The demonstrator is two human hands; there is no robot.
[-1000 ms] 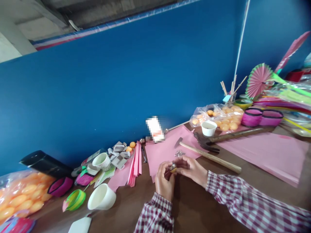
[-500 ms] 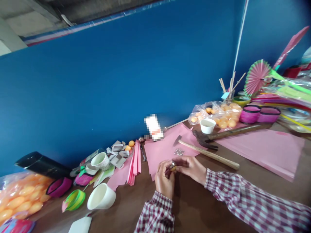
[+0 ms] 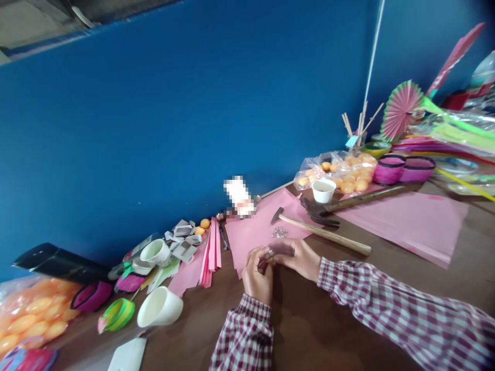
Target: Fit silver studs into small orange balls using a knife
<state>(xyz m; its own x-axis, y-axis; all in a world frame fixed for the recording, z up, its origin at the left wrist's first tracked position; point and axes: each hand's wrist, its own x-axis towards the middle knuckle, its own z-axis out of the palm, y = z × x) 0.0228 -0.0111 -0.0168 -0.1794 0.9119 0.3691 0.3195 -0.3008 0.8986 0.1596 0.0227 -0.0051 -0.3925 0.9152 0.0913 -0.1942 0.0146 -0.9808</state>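
Observation:
Over the brown table [image 3: 309, 319], my left hand [image 3: 257, 273] is closed around a small shiny thing [image 3: 269, 253], silvery on top with a yellowish part below. From the other side, the fingers of my right hand [image 3: 296, 257] meet it in a pinch and cover much of it. Its exact kind is too small to make out. Just beyond my hands, a little heap of shiny silver bits [image 3: 280, 233] lies on pink sheets [image 3: 251, 232]. A small hammer [image 3: 325, 232] with a wooden handle rests to the right of the heap.
A larger claw hammer [image 3: 359, 201] lies behind, beside a white cup [image 3: 324, 190] and a bag of orange balls [image 3: 350, 175]. Pink strips [image 3: 211, 252], a white cup on its side [image 3: 160, 308], a green ring [image 3: 119, 314] and another ball bag [image 3: 34, 314] are left. A blue wall [image 3: 174, 103] stands behind.
The view has shifted slightly, so most things sit a little further left and higher. My right fingers have moved over the top of the small shiny thing and hide more of it.

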